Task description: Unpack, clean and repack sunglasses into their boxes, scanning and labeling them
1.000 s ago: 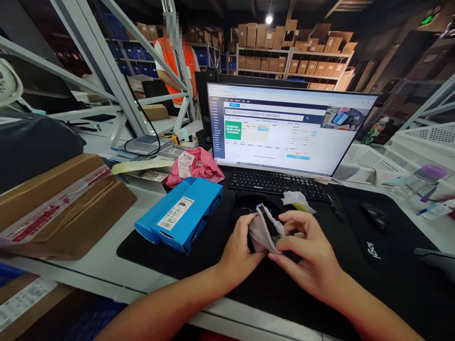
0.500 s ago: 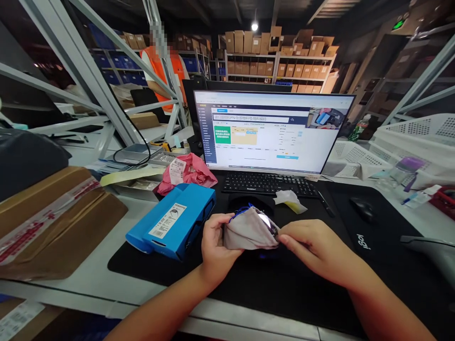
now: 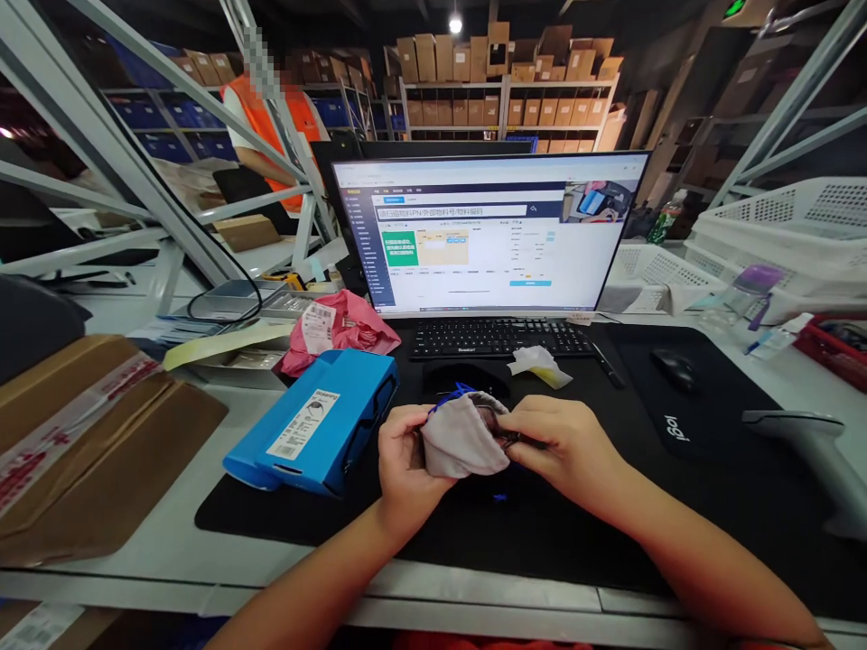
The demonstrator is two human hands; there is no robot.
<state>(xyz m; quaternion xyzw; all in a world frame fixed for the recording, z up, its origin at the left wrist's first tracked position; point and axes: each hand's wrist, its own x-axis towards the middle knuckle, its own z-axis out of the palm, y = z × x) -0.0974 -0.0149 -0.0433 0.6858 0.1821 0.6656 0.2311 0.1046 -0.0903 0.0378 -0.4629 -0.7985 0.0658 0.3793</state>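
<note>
My left hand [image 3: 410,460] is closed around a light grey drawstring pouch [image 3: 461,438] with a blue cord, above the black desk mat. Out of the pouch's open right end shows part of a pair of sunglasses [image 3: 489,417], with a dark frame and brownish lens. The fingers of my right hand [image 3: 565,442] pinch the dark frame at that opening. Most of the sunglasses are hidden by cloth and fingers. Left of the pouch lies a blue box [image 3: 318,415], whose white label pictures glasses.
A monitor [image 3: 488,235] stands behind a black keyboard [image 3: 498,339]. Crumpled pink plastic [image 3: 339,329] and a brown carton [image 3: 101,433] lie to the left. On the right are a mouse [image 3: 674,370], a scanner [image 3: 806,451] and white baskets [image 3: 778,226]. A person in an orange vest [image 3: 298,113] stands behind.
My right hand has come closer to the pouch and now grips the dark frame at its mouth. The bright lens glare is gone. The camera view has shifted slightly.
</note>
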